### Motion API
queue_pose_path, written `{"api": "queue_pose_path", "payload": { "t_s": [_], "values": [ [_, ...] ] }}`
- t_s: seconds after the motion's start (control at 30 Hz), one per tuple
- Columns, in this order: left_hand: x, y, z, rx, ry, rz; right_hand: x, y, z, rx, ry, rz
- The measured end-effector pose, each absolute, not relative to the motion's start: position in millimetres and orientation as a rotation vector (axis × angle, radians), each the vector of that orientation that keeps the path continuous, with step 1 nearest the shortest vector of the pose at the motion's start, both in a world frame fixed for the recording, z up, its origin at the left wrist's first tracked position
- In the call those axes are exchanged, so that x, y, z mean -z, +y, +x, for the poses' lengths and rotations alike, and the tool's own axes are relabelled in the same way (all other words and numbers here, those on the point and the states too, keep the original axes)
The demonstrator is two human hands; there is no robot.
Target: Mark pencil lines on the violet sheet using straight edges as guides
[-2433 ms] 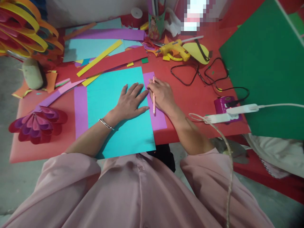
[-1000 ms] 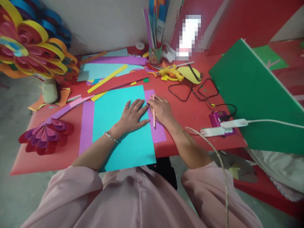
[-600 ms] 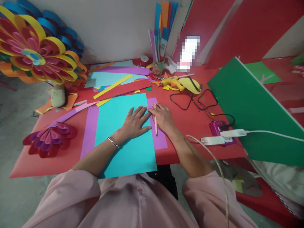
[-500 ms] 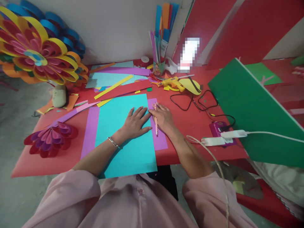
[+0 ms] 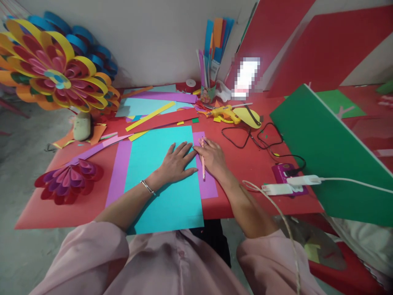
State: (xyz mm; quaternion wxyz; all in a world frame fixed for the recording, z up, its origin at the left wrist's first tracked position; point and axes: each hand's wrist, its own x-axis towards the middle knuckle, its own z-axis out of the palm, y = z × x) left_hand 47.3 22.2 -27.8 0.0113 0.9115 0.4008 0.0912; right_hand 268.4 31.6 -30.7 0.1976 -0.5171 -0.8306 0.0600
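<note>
My left hand (image 5: pixel 176 164) lies flat with fingers spread on a turquoise paper sheet (image 5: pixel 156 196), near its right edge. That sheet covers most of a purple sheet (image 5: pixel 118 172), which shows as strips on both sides. My right hand (image 5: pixel 213 157) rests on the right purple strip beside the turquoise edge, fingers closed round a pink pencil (image 5: pixel 203 166) that points away from me. Both sheets lie on a low red table (image 5: pixel 245 159).
Paper strips (image 5: pixel 150 116) litter the table's back. A yellow glue gun (image 5: pixel 225 113) with a black cord (image 5: pixel 260 139), a cup of paper strips (image 5: pixel 211 61) and a power strip (image 5: pixel 282 187) stand right. Paper flowers (image 5: pixel 67 180), (image 5: pixel 55 78) sit left; a green board (image 5: pixel 331 147) leans right.
The camera has tilted upward, so the wall and the big paper flower show more. Both hands stay in the same place on the sheets.
</note>
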Motion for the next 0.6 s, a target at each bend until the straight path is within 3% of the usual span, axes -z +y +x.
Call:
{"api": "queue_pose_path", "payload": {
  "t_s": [0.6],
  "values": [
    [28.3, 22.2, 47.2, -0.305, 1.241, 2.839, 31.3, 31.5, 268.1, -0.137, -2.335, -1.443]
  ]
}}
